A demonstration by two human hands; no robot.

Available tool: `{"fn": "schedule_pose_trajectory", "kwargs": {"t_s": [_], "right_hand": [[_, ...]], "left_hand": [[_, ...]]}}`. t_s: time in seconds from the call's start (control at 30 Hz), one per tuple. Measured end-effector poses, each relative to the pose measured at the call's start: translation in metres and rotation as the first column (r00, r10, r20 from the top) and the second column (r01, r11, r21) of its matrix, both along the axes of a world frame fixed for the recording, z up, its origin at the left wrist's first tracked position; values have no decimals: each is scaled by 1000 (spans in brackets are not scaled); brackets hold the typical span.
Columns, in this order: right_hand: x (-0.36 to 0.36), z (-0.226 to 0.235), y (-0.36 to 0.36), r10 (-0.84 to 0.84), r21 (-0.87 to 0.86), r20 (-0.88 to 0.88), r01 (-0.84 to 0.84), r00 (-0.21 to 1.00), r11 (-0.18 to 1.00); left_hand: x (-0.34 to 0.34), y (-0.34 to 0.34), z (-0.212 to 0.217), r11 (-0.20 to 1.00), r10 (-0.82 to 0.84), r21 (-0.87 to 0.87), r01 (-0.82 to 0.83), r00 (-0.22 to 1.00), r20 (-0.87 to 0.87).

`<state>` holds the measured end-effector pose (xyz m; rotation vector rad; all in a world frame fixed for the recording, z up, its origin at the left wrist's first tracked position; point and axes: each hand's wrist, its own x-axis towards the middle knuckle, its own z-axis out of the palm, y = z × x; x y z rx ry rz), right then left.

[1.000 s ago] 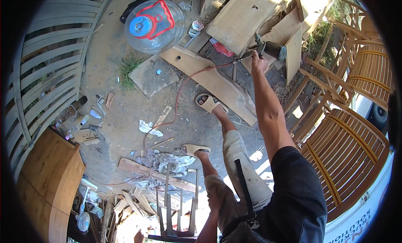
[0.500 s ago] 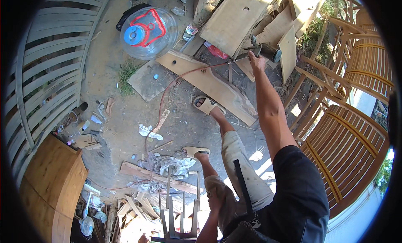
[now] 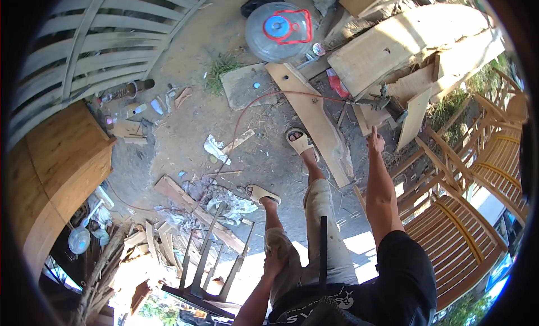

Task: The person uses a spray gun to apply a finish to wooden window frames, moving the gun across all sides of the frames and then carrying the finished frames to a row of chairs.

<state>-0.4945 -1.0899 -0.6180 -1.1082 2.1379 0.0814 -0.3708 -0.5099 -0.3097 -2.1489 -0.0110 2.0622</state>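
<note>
My right hand [image 3: 376, 140] is stretched out over the ground with nothing in it, its fingers loosely apart. Just beyond it, a metal spray gun [image 3: 379, 99] with a dark cup lies among wooden boards, apart from my fingers. A thin red hose [image 3: 245, 110] runs from the gun across the ground toward the left. My left hand [image 3: 274, 262] rests on my trouser leg at the knee, holding nothing; its fingers lie over the cloth.
A large clear water jug [image 3: 260, 42] with a red handle stands at the far side. Wooden planks [image 3: 317, 118] lie before my sandals. Slatted wooden chairs [image 3: 449, 242] stand at right, a wooden cabinet [image 3: 62, 174] at left. Scrap wood and rags [image 3: 230, 202] litter the ground.
My right hand has let go of the spray gun and drawn back toward me. The gun now lies on the boards. The view has turned, and my left hand stays on my leg.
</note>
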Motion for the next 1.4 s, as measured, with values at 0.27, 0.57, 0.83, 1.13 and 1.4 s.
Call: {"fn": "schedule_pose_trajectory", "kwargs": {"t_s": [0.27,0.57,0.83,1.13,1.4], "right_hand": [[-10,142,213,786,484,480,-865,388,131],[263,244,165,795,336,559,-941,234,41],[424,342,331,917,262,398,-957,-7,-121],[469,478,786,521,-87,771,-871,-366,-483],[478,496,1040,305,-146,861,-772,-407,-618]], "left_hand": [[-77,94,86,923,295,-363,-131,845,447],[-72,110,159,231,910,-734,-639,-126,396],[-145,223,280,-127,556,-973,-193,-826,92],[-268,506,351,266,-62,-956,-121,-992,109],[-283,705,304,-51,20,-965,-257,-966,256]]}}
